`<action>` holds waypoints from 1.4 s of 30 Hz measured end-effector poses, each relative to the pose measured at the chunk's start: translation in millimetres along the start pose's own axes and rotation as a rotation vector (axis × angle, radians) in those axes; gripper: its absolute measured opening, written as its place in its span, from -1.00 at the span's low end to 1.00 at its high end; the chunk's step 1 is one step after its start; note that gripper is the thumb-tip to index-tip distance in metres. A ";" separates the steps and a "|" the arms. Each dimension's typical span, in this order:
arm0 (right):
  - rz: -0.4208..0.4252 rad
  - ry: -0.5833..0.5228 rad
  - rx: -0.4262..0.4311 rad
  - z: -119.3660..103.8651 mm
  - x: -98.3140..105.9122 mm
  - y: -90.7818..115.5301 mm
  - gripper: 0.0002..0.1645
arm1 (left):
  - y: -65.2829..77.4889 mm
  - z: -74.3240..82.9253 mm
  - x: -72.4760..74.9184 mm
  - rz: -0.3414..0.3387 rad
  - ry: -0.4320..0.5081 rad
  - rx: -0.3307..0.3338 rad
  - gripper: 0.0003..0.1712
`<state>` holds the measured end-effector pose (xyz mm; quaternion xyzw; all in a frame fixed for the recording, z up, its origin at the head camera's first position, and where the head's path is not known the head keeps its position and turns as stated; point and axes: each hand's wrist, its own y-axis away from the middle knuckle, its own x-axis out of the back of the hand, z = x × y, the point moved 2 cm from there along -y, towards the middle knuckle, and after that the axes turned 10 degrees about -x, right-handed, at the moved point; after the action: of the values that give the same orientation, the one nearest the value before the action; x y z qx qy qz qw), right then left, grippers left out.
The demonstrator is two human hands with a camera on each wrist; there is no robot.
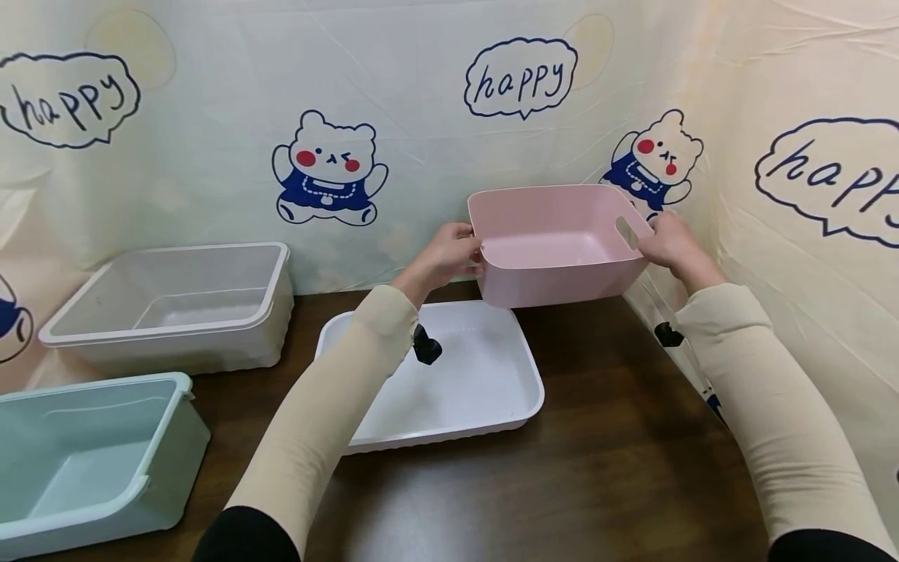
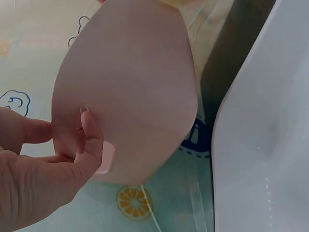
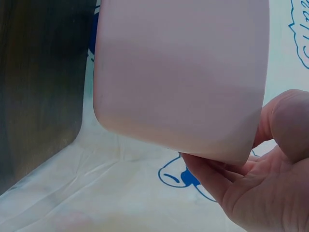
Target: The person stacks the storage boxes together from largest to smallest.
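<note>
Head view shows the left hand (image 1: 444, 254) and right hand (image 1: 670, 240) gripping opposite ends of a pink rectangular plastic basin (image 1: 558, 243) (fingers curled over its handles). It is held in the air just behind a white rectangular plastic tray (image 1: 492, 382).

Dark brown wood-grain worktop (image 1: 597, 468), glossy, soft reflections from overhead light. Cream printed backdrop sheet (image 1: 211, 117) covers the back wall from 9 to 1 o'clock and wraps down the side at 3 o'clock; creased, slightly shiny. Print: cartoon bears (image 1: 328, 168) in blue outfits with red cheeks, "happy" speech bubbles (image 1: 520, 76), pale yellow discs. Left wrist view shows an orange-slice motif (image 2: 133, 202) on the same sheet. Lighting even, no hard shadows.
</note>
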<state>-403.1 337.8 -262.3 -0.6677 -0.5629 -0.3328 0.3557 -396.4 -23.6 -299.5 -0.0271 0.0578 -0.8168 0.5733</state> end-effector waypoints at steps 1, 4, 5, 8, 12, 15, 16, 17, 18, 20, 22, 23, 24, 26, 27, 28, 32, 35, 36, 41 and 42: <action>0.004 -0.004 0.004 -0.9 -0.1 0.5 -0.92 | 1.7 0.8 1.5 -0.004 -0.007 -0.005 -0.56; 0.018 -0.018 0.019 -2.2 -0.9 1.4 -0.91 | 6.3 2.5 4.2 -0.012 -0.023 -0.011 -0.56; 0.019 -0.029 0.023 -2.5 -1.0 2.0 -0.90 | 7.6 3.2 4.6 -0.013 -0.026 -0.014 -0.55; 0.015 -0.059 0.034 -4.4 -1.3 4.1 -0.88 | 11.8 5.5 5.9 -0.006 -0.033 -0.015 -0.55; -0.016 -0.095 0.032 -7.6 -1.4 8.0 -0.85 | 17.1 7.9 8.8 0.008 -0.054 -0.011 -0.55; -0.045 -0.108 0.022 -11.3 -2.9 12.7 -0.85 | 20.4 7.7 12.7 0.013 -0.069 -0.001 -0.53; -0.058 -0.113 0.018 -12.9 -3.5 14.6 -0.84 | 21.3 7.3 14.3 0.015 -0.074 0.003 -0.52; -0.072 -0.117 0.014 -14.4 -4.2 16.6 -0.84 | 22.2 7.1 15.8 0.016 -0.076 0.007 -0.51; -0.083 -0.118 0.013 -15.7 -4.6 18.7 -0.83 | 23.1 6.7 17.6 0.020 -0.082 0.011 -0.50; -0.103 -0.125 0.013 -18.3 -5.0 23.4 -0.80 | 24.9 6.5 21.1 0.021 -0.091 0.015 -0.50; -0.109 -0.124 0.017 -20.5 -5.4 27.6 -0.75 | 26.9 6.6 24.0 0.020 -0.096 0.016 -0.50; -0.109 -0.125 0.020 -21.1 -5.7 28.7 -0.73 | 28.2 6.9 25.4 0.018 -0.096 0.016 -0.51; -0.108 -0.125 0.021 -21.6 -6.3 29.7 -0.72 | 29.1 6.6 26.9 0.016 -0.096 0.016 -0.52; -0.112 -0.124 0.020 -22.7 -7.2 31.9 -0.66 | 31.1 6.5 29.4 0.011 -0.082 0.020 -0.52; -0.116 -0.124 0.018 -23.2 -8.1 32.3 -0.65 | 31.9 6.2 30.6 0.010 -0.079 0.023 -0.52; -0.122 -0.127 0.017 -23.4 -8.5 32.6 -0.64 | 32.8 6.1 31.5 0.011 -0.075 0.027 -0.53; -0.129 -0.122 0.015 -26.2 -9.7 35.1 -0.62 | 35.5 5.5 35.9 0.010 -0.083 0.037 -0.54; -0.129 -0.122 0.025 -29.7 -11.9 35.8 -0.61 | 38.6 5.6 41.6 0.010 -0.100 0.038 -0.55; -0.129 -0.122 0.029 -31.1 -12.6 36.2 -0.61 | 39.6 5.6 44.0 0.009 -0.106 0.039 -0.55; -0.148 -0.125 0.016 -37.2 -15.9 38.3 -0.57 | 43.7 5.8 55.3 0.002 -0.121 0.044 -0.55; -0.152 -0.127 0.011 -38.5 -16.1 39.3 -0.55 | 44.7 6.5 57.1 0.000 -0.125 0.046 -0.55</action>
<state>-368.3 292.4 -259.6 -0.6409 -0.6351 -0.3129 0.2968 -373.4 -92.7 -299.9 -0.0648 0.0032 -0.8147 0.5763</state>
